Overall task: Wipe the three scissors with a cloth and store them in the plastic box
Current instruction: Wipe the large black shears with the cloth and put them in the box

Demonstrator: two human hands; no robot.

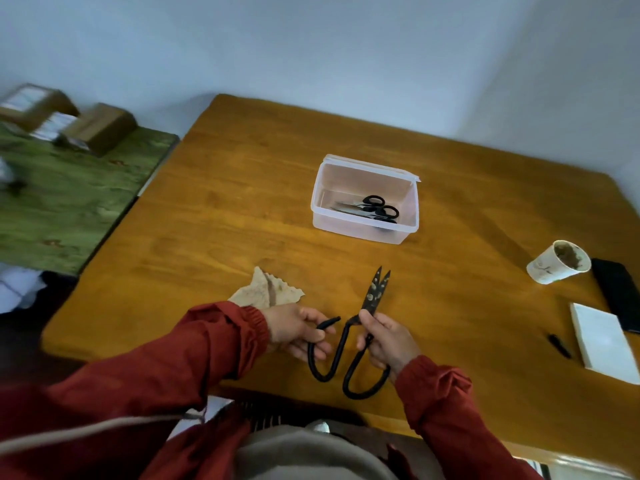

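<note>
big scissors (372,299) are held over the table's (207,220) near edge, left hand (298,327) curled round one loop, right hand (388,337) gripping the other by the pivot. the spotted blades point away toward the box (363,230), which holds two small scissors (375,209). the cloth (266,289) lies beside the left hand and the cup (557,261) is far right.

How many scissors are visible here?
3: the large black scissors held by the left hand and right hand, and apparently two black-handled pairs overlapping in the plastic box; overlap may hide another.
</note>
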